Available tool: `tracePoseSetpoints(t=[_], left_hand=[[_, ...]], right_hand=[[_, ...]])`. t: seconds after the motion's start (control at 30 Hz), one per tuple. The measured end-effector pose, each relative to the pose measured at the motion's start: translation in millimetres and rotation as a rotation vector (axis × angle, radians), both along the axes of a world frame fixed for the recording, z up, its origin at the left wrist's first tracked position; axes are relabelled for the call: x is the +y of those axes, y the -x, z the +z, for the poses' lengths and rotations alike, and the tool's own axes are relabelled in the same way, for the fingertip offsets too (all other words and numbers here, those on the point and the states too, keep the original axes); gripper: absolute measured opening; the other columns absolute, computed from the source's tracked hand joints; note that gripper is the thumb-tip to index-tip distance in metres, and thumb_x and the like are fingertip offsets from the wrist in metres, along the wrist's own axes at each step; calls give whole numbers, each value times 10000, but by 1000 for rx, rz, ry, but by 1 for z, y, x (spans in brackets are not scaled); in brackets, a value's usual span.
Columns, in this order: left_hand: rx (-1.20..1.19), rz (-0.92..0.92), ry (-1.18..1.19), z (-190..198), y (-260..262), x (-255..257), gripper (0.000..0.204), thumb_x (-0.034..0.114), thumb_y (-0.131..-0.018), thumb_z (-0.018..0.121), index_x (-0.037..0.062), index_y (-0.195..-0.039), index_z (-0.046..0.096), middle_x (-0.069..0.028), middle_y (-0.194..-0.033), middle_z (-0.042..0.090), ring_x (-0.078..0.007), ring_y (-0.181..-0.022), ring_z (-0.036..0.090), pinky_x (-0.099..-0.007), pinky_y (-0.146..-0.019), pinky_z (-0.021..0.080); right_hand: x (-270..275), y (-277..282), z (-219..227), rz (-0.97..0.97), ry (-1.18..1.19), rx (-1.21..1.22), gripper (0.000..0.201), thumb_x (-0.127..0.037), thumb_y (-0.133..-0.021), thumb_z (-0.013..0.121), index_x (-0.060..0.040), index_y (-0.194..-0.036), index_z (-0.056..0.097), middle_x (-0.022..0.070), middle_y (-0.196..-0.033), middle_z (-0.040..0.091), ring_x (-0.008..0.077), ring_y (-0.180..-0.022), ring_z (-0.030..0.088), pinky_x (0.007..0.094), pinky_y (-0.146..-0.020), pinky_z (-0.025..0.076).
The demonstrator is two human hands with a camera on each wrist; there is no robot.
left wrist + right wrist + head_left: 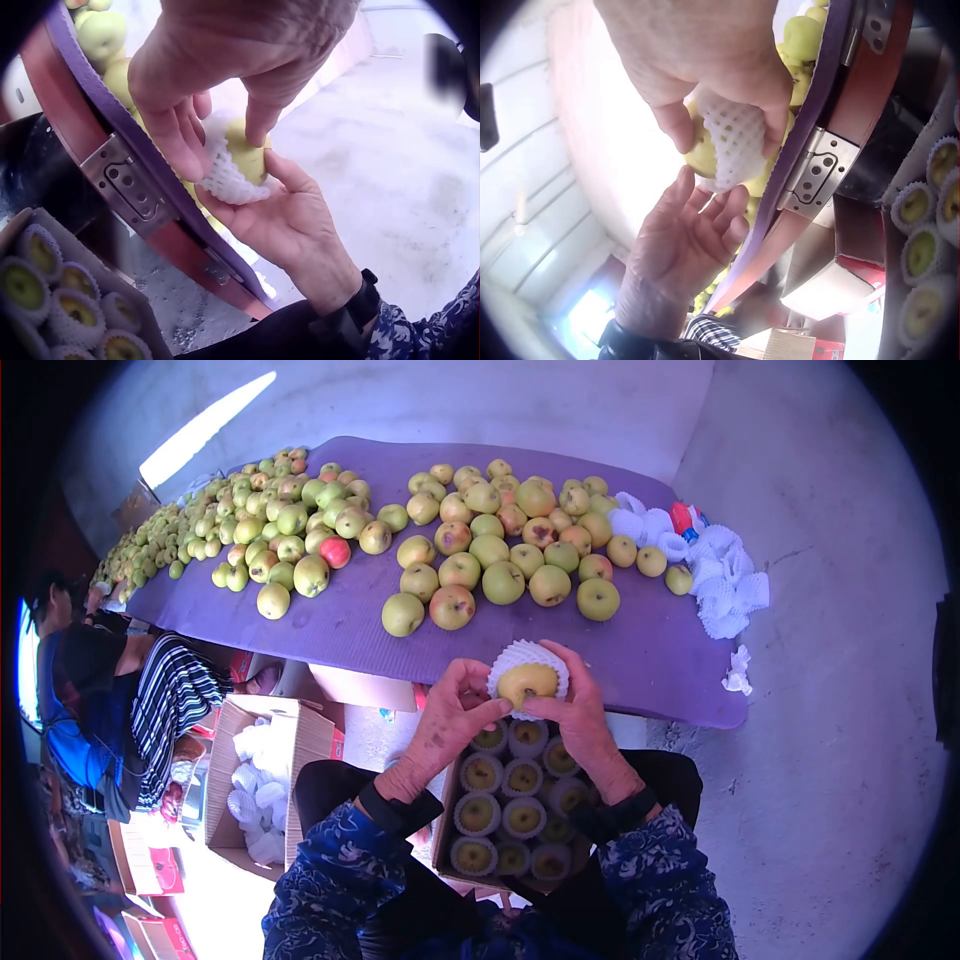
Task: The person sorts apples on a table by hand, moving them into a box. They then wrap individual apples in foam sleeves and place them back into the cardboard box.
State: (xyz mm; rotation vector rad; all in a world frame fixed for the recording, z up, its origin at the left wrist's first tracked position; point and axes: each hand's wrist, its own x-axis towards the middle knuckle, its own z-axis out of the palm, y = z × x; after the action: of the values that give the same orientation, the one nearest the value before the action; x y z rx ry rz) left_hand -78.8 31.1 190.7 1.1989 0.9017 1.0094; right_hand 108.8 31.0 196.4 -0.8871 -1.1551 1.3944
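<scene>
A yellow-green apple (528,682) sits partly inside a white foam net sleeve (520,656), held up over the near edge of the table. My left hand (455,710) pinches it from the left, thumb on the apple's face. From the other side my right hand (577,722) grips the sleeve and apple, its thumb also near the bare part. In the right wrist view the net (736,139) wraps one side of the fruit and leaves the other uncovered. Below the hands, a cardboard box (447,815) holds several sleeved apples (524,815) in rows.
Loose apples (490,550) cover much of the purple-topped table (330,625). Empty foam sleeves (722,585) are heaped at its right end. On the floor to the left stands a box (225,810) of more sleeves. Another person (90,690) sits at far left.
</scene>
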Motion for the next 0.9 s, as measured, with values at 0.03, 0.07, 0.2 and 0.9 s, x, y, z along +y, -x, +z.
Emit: tracePoseSetpoints(t=[0.03, 0.07, 0.2, 0.9], left_hand=[[6, -6, -6, -1, 1, 0, 352, 36, -832, 673, 31, -1113, 461, -69, -1022, 583, -122, -854, 631, -248, -686, 530], [7, -6, -7, -2, 1, 1, 350, 38, -830, 677, 32, -1110, 467, -65, -1014, 584, -119, -848, 628, -244, -682, 526], [24, 19, -36, -6, 3, 1, 338, 51, -825, 692, 36, -1098, 492, -51, -987, 586, -109, -822, 611, -236, -666, 517], [281, 255, -336, -3, 3, -5, 163, 137, -885, 632, 14, -992, 623, -3, -728, 603, -68, -634, 576, -221, -580, 474]], right_hand=[[0, 0, -2, 8, -2, 14, 739, 44, -678, 711, -10, -1338, 383, 110, -1233, 499, 199, -1146, 507, 325, -977, 429], [0, 0, -4, 15, -2, 28, 731, 41, -677, 712, -10, -1331, 389, 108, -1229, 502, 197, -1143, 508, 324, -975, 430], [-1, 0, -8, -9, -72, -30, 711, 37, -666, 720, -5, -1305, 412, 98, -1220, 510, 187, -1139, 508, 320, -972, 430], [1, 10, -16, -61, 21, 25, 644, 35, -681, 697, 10, -1272, 442, 108, -1173, 555, 186, -1086, 550, 310, -937, 455]])
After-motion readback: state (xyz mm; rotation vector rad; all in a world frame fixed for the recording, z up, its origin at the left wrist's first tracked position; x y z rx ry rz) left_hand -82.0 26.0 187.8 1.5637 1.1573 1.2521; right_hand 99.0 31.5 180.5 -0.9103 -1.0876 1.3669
